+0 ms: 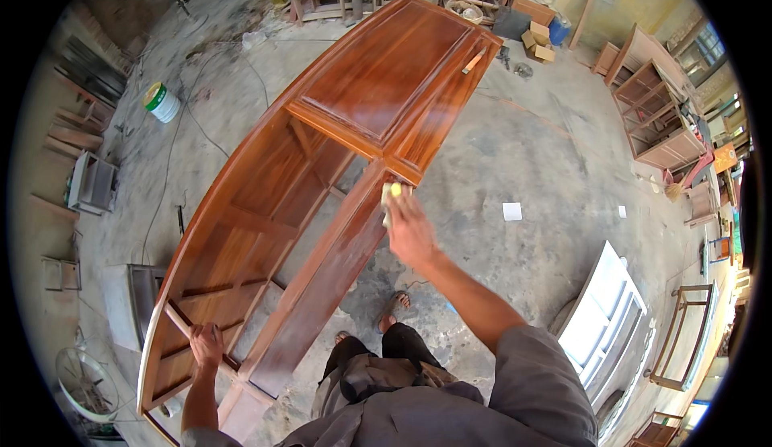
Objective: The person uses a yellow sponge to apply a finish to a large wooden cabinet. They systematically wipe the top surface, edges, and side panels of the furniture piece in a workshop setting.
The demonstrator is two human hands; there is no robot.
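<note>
A: Head view. Which step is shown?

B: Judging by the pose, hand-rubbing of a finished surface. The right hand (410, 234) presses a small pale yellow pad (391, 195) against the near long rail of the reddish-brown wooden cabinet (378, 85), which lies on its back on the concrete floor (531, 149).

A: And the state of each grip?

B: The right grip is closed flat over the pad, fingers pinching it to the wood. The left hand (207, 344) is wrapped shut round a bare crossbar (186, 330) at the cabinet's near end, apparently steadying the frame.

A: Where does the pad lie relative to the grip?

B: Under the fingertips, its far end showing beyond them, just short of the joint where the panelled section begins.

A: What would the next move call for?

B: Probably even pressure along the grain, with the left hand bracing.
</note>
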